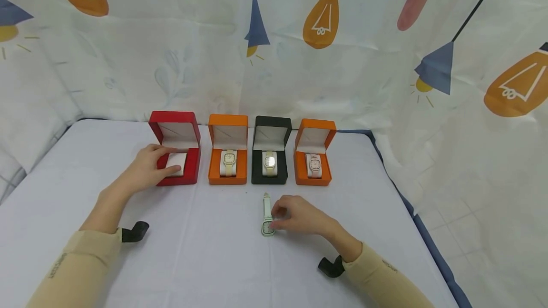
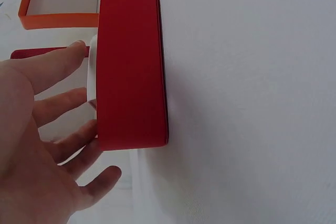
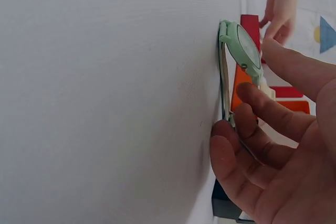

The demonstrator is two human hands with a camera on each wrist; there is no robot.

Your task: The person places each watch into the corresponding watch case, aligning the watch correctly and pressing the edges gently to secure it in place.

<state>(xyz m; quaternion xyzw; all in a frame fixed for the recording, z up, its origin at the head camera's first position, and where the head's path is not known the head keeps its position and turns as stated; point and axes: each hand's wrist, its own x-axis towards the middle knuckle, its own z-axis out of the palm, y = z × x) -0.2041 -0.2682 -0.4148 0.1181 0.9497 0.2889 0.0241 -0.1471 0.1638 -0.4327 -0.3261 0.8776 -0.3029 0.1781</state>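
In the head view my left hand is at the red watch box, its lid up. The index finger and thumb lie by opposite edges of the white cushion inside; the left wrist view shows the fingers spread and does not show a firm pinch. My right hand is beside a pale green watch that lies on the table, strap stretched away from me. Its thumb and index finger are close to the watch case, the other fingers loosely bent. Whether they touch it I cannot tell.
Right of the red box stand an orange box, a dark green box and another orange box. All have raised lids and a watch on a cushion. A white cloth covers the table; a printed curtain hangs behind.
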